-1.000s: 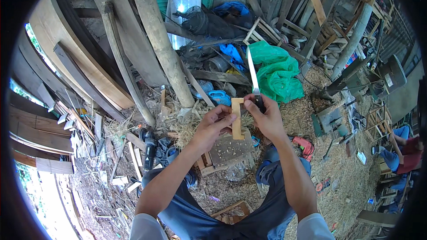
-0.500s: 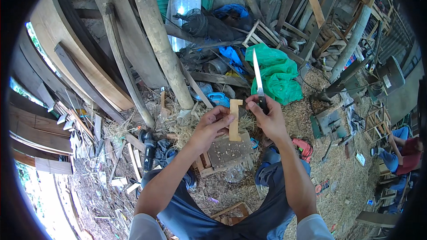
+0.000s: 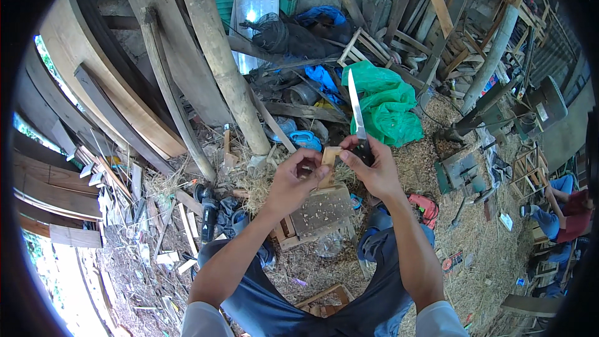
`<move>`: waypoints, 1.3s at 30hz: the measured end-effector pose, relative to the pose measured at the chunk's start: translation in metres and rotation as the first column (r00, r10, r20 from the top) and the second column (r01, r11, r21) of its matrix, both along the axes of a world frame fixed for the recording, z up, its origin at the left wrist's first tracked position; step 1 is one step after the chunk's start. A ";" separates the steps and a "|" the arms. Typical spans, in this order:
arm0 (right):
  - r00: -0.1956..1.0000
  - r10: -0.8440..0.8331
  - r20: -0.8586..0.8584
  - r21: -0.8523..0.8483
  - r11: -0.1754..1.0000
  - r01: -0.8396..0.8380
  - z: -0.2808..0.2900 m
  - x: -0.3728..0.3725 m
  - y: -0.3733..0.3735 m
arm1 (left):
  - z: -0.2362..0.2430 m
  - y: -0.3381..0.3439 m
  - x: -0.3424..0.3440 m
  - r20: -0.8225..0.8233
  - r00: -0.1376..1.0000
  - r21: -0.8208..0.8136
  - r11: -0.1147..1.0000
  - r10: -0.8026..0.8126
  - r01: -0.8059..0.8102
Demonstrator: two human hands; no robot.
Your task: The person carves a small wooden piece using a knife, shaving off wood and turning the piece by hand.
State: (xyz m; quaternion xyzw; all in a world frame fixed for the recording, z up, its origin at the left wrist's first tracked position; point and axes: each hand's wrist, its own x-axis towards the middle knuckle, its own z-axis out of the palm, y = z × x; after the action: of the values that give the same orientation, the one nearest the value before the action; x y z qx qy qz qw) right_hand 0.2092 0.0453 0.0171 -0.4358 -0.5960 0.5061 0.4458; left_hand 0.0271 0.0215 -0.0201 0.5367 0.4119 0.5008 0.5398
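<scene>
Between my hands is a small pale piece of wood (image 3: 331, 161) with a notched, bracket-like shape. My left hand (image 3: 296, 178) pinches it from the left side with thumb and fingers. In my right hand (image 3: 373, 167) is a knife (image 3: 355, 103), its dark handle wrapped by the fingers and its long blade pointing up and away. The right thumb and fingertips also touch the upper end of the wood. Just below the hands stands a small wooden stool (image 3: 321, 213) with shavings scattered on its top.
A green plastic bag (image 3: 384, 106) lies beyond the knife. Blue-handled gear (image 3: 306, 140) and a wooden post (image 3: 228, 68) are ahead. A black power tool (image 3: 208, 215) rests left, a red tool (image 3: 425, 209) right. Another person (image 3: 568, 206) sits far right. Boards lean at left.
The wood has turned and tilted, so it looks shorter now. My right hand has come closer to it, its fingertips reaching the upper end, and the knife has shifted slightly left.
</scene>
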 end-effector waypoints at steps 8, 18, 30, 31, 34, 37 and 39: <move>0.993 0.109 0.042 0.082 0.990 -0.112 0.007 0.000 -0.004 | 0.015 -0.004 0.005 -0.282 0.906 0.507 0.851 0.316 -0.139; 0.994 0.107 -0.018 0.066 0.992 -0.106 -0.003 -0.001 -0.002 | 0.017 -0.006 0.004 -0.264 0.905 0.496 0.851 0.334 -0.170; 0.988 0.151 -0.044 0.029 0.988 -0.149 -0.001 0.001 -0.002 | 0.017 0.004 -0.009 0.238 0.956 -0.085 0.984 0.174 -0.158; 0.986 0.157 -0.047 0.031 0.987 -0.156 -0.001 0.000 -0.002 | 0.017 0.005 -0.010 0.308 0.932 -0.132 0.978 0.193 -0.159; 0.986 0.167 -0.019 0.050 0.985 -0.166 0.000 0.000 -0.002 | 0.015 0.006 -0.013 0.262 0.946 -0.079 0.981 0.192 -0.177; 0.984 0.177 0.003 0.059 0.982 -0.177 -0.001 -0.001 -0.001 | 0.016 0.005 -0.013 0.232 0.951 -0.083 0.978 0.206 -0.192; 0.982 0.188 0.015 0.093 0.978 -0.189 -0.003 0.000 -0.001 | 0.017 0.004 -0.012 0.234 0.951 -0.089 0.979 0.202 -0.186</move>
State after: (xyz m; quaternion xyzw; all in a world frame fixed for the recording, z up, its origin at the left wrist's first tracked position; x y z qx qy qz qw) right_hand 0.2091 0.0444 0.0143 -0.3576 -0.6591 0.5161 0.4139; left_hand 0.0149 0.0257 -0.0027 0.4105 0.4103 0.5990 0.5517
